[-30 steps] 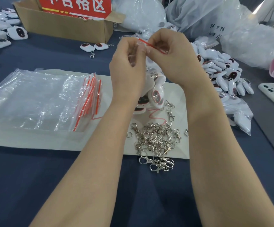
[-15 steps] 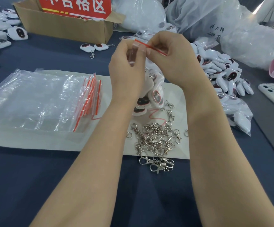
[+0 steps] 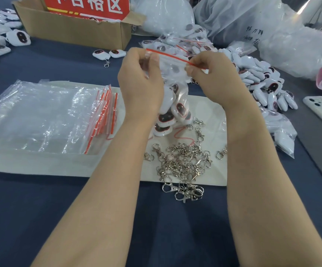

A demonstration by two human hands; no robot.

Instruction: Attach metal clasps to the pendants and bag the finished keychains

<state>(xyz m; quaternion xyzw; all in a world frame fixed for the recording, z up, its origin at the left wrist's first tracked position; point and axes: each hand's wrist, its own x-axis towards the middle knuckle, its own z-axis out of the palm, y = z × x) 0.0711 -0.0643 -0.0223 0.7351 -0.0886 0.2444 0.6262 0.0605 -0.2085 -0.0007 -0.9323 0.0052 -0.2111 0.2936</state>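
The left hand (image 3: 141,81) and right hand (image 3: 214,78) each pinch the red zip strip (image 3: 170,56) of the keychain-filled bag (image 3: 173,72) hanging above the loose clasps (image 3: 183,162); pressing evenly along the strip should seal it fully.

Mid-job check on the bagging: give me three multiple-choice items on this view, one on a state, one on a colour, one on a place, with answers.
1. The bag pinched by the left hand and right hand is: A. empty; B. holding white pendants; C. torn in half.
2. Its seal strip is: A. red; B. blue; C. green.
3. The loose clasps lie: A. inside the bag; B. in the right hand; C. mostly on the white mat.
Answers: 1 B, pendants show through the clear plastic; 2 A, a red line runs between the two hands; 3 C, the pile sits on the mat, nearer the person.
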